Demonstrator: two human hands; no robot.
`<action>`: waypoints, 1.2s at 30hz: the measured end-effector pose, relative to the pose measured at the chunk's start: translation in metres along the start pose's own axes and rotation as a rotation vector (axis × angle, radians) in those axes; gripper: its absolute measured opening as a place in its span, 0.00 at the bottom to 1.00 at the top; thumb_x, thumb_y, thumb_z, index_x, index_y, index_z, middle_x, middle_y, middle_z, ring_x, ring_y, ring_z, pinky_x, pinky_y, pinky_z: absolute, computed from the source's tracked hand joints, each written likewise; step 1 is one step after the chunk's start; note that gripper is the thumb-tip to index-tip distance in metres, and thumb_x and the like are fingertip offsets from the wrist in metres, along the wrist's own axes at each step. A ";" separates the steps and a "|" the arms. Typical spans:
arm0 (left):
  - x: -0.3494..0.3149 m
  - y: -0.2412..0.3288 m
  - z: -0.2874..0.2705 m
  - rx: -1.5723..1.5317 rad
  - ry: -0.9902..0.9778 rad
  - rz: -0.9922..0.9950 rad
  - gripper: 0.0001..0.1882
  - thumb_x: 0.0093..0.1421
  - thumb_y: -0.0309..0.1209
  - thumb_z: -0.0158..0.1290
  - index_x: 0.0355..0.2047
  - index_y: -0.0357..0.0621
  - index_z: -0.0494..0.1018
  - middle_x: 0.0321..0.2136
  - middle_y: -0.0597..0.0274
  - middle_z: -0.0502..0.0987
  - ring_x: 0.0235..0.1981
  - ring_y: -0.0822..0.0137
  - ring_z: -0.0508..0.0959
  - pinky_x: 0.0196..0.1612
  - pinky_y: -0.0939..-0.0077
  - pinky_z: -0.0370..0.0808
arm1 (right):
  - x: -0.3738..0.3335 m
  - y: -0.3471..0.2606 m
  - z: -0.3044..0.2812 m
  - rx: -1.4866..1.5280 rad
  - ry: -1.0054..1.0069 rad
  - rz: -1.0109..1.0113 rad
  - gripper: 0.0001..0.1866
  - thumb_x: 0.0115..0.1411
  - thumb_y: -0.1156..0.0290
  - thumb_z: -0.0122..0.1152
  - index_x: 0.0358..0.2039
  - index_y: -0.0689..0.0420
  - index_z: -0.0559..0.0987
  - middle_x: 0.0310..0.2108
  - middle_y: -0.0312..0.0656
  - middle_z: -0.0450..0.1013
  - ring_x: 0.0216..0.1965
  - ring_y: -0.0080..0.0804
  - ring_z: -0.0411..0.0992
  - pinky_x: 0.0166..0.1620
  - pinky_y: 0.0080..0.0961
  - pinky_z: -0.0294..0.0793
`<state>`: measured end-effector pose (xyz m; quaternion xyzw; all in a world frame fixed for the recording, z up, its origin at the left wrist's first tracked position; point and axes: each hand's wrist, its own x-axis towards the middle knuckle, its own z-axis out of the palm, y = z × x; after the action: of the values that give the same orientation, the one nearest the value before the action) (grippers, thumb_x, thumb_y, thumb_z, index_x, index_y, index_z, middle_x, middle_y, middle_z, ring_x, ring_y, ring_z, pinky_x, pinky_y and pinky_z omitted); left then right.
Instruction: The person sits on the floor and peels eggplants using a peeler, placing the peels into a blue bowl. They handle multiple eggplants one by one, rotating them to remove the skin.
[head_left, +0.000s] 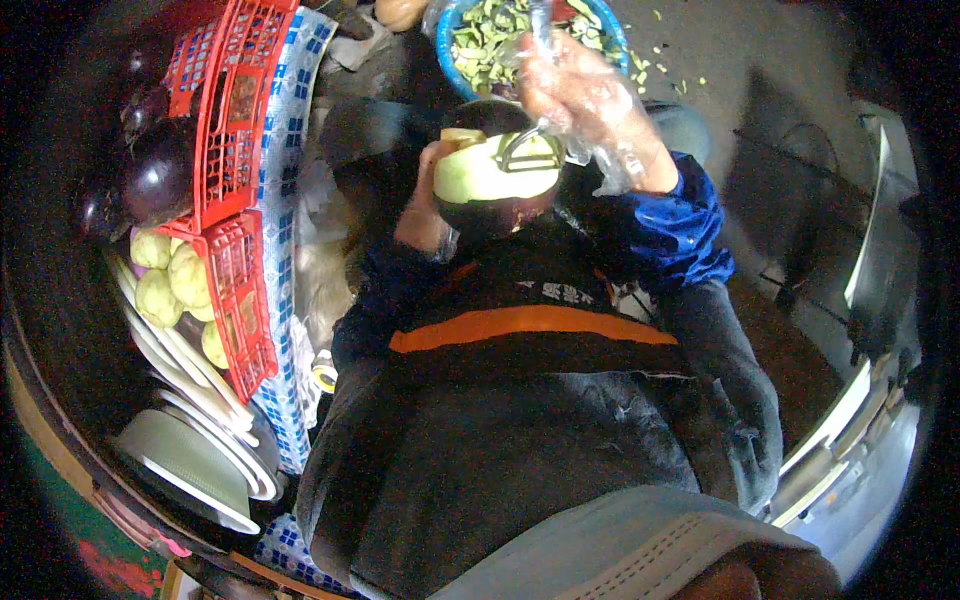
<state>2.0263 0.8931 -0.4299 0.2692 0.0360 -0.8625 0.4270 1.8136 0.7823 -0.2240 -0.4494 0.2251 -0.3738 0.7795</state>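
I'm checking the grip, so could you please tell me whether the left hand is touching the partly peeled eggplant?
Touching: the head view shows the left hand gripping the partly peeled eggplant at its left side, fingers against it.

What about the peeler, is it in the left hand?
No, the right hand holds the peeler at the partly peeled eggplant.

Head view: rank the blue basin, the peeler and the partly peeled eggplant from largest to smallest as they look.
1. Blue basin, though the picture's top edge cuts it off
2. Partly peeled eggplant
3. Peeler, judged by its visible head
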 end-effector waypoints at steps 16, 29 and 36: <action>-0.014 0.020 0.057 -0.157 -0.299 0.269 0.37 0.61 0.56 0.38 0.60 0.39 0.62 0.56 0.49 0.69 0.56 0.50 0.71 0.59 0.51 0.68 | 0.005 0.023 -0.045 -0.475 0.681 -0.189 0.06 0.67 0.66 0.49 0.36 0.53 0.71 0.23 0.28 0.64 0.21 0.14 0.57 0.24 0.13 0.56; -0.001 0.002 0.011 -0.185 -0.217 0.201 0.32 0.62 0.49 0.40 0.58 0.36 0.64 0.53 0.48 0.72 0.52 0.54 0.74 0.57 0.56 0.70 | -0.006 0.051 -0.037 -0.393 0.378 -0.246 0.09 0.66 0.69 0.50 0.45 0.56 0.72 0.31 0.36 0.72 0.31 0.28 0.70 0.34 0.25 0.70; -0.007 0.025 0.020 -0.114 -0.208 0.248 0.28 0.63 0.45 0.40 0.55 0.36 0.66 0.50 0.49 0.73 0.49 0.56 0.75 0.55 0.59 0.72 | -0.007 0.050 -0.075 -0.761 0.793 -0.335 0.10 0.69 0.63 0.47 0.38 0.56 0.70 0.25 0.32 0.70 0.27 0.22 0.69 0.31 0.22 0.69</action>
<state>2.0399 0.8763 -0.4049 0.1562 0.0067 -0.8229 0.5463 1.7771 0.7638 -0.3048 -0.5535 0.5445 -0.5249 0.3488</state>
